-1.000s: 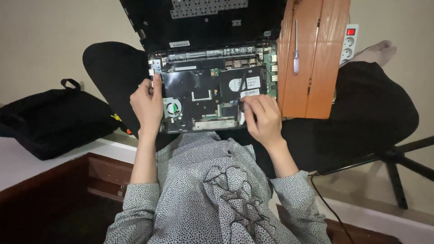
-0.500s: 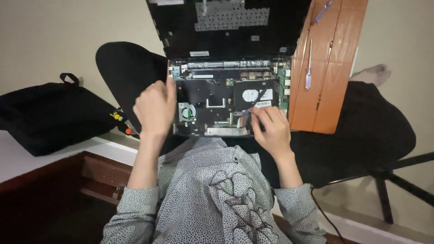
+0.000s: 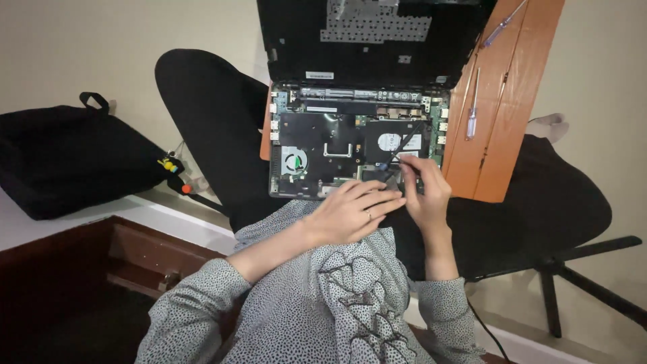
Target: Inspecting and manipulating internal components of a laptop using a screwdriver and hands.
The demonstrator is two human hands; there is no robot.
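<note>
An opened laptop point(image 3: 323, 145) lies on my lap with its circuit board, round fan point(image 3: 294, 161) and drive exposed; the black lid point(image 3: 371, 40) stands up behind it. My left hand point(image 3: 354, 212) lies flat across the laptop's near edge, its fingers reaching toward my right hand and holding nothing. My right hand point(image 3: 426, 191) is over the laptop's near right corner, pinching a thin black tool point(image 3: 404, 143) that slants up over the drive area. Where the tool's lower end touches the board is hidden by my fingers.
An orange wooden board point(image 3: 495, 135) sits under and to the right of the laptop, with two screwdrivers point(image 3: 473, 108) lying on it. A black bag point(image 3: 67, 162) rests at the left, a brown open drawer point(image 3: 141, 259) is below it, and a black chair base point(image 3: 586, 283) is at the right.
My left hand has moved from the fan side of the laptop to its near edge, beside my right hand. My right hand stays at the near right corner. The view has shifted.
</note>
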